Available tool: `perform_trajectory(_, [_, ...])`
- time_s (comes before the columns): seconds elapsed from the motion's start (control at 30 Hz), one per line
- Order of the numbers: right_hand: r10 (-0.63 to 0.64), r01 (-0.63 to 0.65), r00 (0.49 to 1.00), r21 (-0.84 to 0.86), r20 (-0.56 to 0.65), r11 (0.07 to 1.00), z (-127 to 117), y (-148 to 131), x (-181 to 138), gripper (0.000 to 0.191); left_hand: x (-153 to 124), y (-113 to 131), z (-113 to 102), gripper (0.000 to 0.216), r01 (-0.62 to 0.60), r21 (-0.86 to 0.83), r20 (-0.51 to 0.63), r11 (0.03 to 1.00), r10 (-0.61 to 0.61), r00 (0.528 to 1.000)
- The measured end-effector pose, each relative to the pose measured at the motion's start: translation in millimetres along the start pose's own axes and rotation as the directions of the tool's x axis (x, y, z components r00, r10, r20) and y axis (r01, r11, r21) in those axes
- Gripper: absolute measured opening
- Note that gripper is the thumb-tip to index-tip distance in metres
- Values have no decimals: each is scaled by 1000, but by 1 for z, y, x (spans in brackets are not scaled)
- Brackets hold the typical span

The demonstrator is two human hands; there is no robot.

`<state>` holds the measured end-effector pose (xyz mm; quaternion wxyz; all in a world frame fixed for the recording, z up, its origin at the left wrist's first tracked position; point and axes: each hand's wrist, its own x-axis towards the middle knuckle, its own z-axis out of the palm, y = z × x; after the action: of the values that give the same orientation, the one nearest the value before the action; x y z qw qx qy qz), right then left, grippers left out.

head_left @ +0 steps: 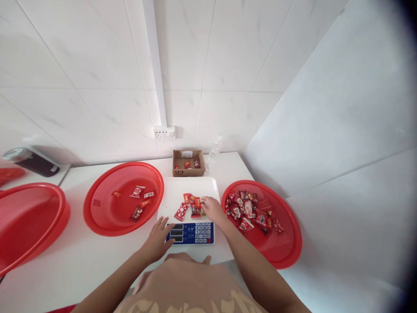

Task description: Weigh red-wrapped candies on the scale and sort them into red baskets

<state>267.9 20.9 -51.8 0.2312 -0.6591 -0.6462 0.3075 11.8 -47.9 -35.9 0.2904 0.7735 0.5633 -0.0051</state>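
Observation:
A white digital scale (172, 195) with a blue keypad panel (190, 233) lies in front of me. Several wrapped candies (181, 211) in red and brown sit in a small group on its white pan. My left hand (158, 238) rests by the panel's left side, fingers apart and holding nothing. At the right of the group, my right hand (213, 208) has thumb and fingertips pinched on a wrapped candy, mostly hidden by the fingers. To the right stands a red mesh basket (286, 243) with a pile of candies (252, 211).
Left of the scale, another red basket (97, 217) holds several candies. A further red basket (61, 213) stands at the far left, near a dark cylindrical container (35, 163). Behind the scale are a cardboard box (189, 172) with a few candies and a clear bottle (215, 147).

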Motion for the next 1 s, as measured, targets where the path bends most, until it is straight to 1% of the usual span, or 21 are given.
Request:
perform_trajectory(0.07, [-44,46,999,-84,31,995,3,-2,-8,30,0,2,-2,47,2,6,13,1000,-2,1000])
perform_trajectory(0.17, [-38,43,998,-147,41,988,7,-4,-16,35,-1,4,-5,47,0,12,20,1000,-1,1000])
perform_trajectory(0.3, [7,-5,1000,-162,13,987,8,-2,-16,31,-2,5,-6,47,-1,15,22,1000,0,1000])
perform_trajectory(0.4, [27,-27,1000,-154,-1,988,7,0,-14,34,-3,7,-9,47,17,13,37,1000,-18,999])
perform_trajectory(0.6, [-43,46,999,-193,19,980,13,-5,-16,41,-4,12,-14,49,32,22,71,999,-33,997])
perform_trajectory(0.73, [-23,23,1000,-213,5,977,16,-3,-17,39,-4,10,-12,48,34,27,68,999,-36,997])
perform_trajectory(0.87, [6,-12,999,-192,-33,981,19,1,-20,40,-4,4,-6,47,22,27,40,999,-23,999])
perform_trajectory(1.0, [-45,42,998,-86,-33,995,24,0,-24,39,-4,4,-6,48,28,19,51,999,-29,998])
